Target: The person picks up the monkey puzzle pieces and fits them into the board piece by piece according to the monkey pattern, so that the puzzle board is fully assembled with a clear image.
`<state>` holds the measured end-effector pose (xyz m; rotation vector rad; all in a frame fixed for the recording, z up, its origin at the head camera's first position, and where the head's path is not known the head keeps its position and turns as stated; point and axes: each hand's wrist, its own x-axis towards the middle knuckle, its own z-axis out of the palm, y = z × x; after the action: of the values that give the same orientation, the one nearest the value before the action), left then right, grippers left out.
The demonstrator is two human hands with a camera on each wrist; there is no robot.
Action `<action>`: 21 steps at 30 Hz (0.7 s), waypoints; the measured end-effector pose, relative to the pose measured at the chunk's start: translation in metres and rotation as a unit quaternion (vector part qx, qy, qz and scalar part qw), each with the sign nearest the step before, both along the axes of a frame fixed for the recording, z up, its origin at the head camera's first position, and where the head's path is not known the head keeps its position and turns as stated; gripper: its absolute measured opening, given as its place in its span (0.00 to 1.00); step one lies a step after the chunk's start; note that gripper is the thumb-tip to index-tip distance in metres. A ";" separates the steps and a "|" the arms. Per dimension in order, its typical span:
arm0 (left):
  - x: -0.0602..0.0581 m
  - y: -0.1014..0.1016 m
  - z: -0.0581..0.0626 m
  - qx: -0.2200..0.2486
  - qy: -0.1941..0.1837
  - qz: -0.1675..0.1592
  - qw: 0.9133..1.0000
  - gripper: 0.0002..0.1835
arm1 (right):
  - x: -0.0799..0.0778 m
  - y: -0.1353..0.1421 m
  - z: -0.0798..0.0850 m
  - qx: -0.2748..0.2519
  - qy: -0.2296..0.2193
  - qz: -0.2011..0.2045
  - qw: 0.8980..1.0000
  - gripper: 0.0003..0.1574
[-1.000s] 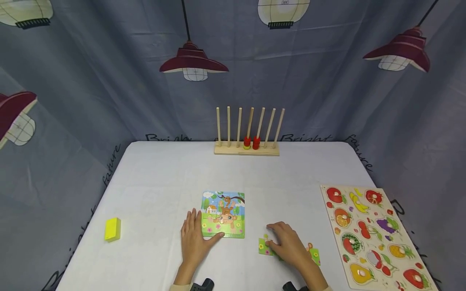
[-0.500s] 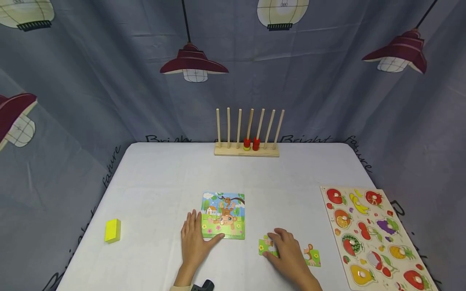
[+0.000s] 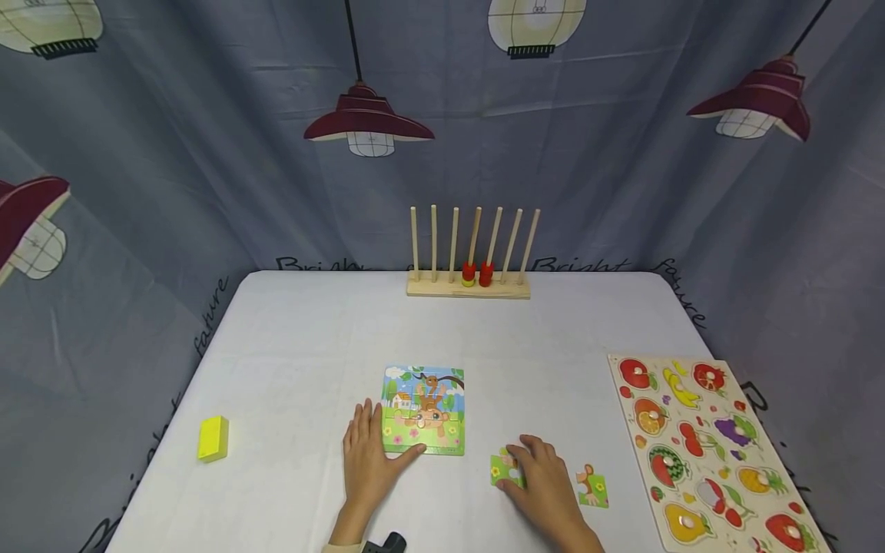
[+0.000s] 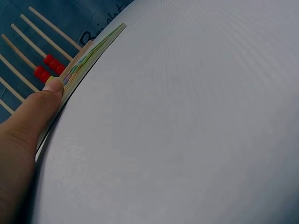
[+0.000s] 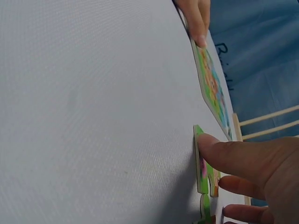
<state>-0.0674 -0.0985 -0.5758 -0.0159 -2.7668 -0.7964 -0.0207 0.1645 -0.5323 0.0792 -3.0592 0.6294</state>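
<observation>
My left hand (image 3: 368,453) lies flat beside the square monkey jigsaw puzzle (image 3: 425,407), its fingers straight along the left side. Its thumb reaches over the near edge of the board, also seen in the left wrist view. To the right, my right hand (image 3: 546,488) bends over a small green puzzle piece (image 3: 499,468) with a flower on it, thumb at one edge and index finger at the opposite one. In the right wrist view the thumb (image 5: 208,142) presses on this piece. Another loose piece (image 3: 593,489), showing brown monkey parts, lies right of the hand.
A wooden fruit puzzle board (image 3: 712,453) lies at the right side. The peg rack (image 3: 435,286) with red and yellow beads stands at the back edge. A yellow block (image 3: 213,438) is at the left. White cloth (image 3: 311,346) covers the table.
My right hand has shifted slightly and its thumb has moved down to the piece's near edge. The loose piece on the right shows more fully. My left hand stays in place.
</observation>
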 end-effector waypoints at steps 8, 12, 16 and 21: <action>0.000 0.000 0.000 0.000 0.001 0.001 1.000 0.57 | -0.002 -0.003 0.000 -0.045 0.001 -0.017 0.999 0.27; 0.000 0.000 0.001 -0.001 -0.001 0.001 1.000 0.57 | -0.003 -0.007 0.001 -0.071 -0.016 -0.022 0.997 0.23; 0.000 0.000 0.001 -0.001 0.001 0.000 1.000 0.57 | -0.004 -0.010 0.003 -0.083 -0.048 -0.030 0.995 0.28; 0.000 0.001 0.000 -0.004 0.012 0.002 1.000 0.57 | -0.006 -0.012 0.006 -0.080 -0.067 -0.035 0.994 0.36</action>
<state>-0.0675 -0.0980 -0.5757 -0.0203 -2.7462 -0.7797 -0.0268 0.1529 -0.5262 -0.0743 -3.1065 0.9089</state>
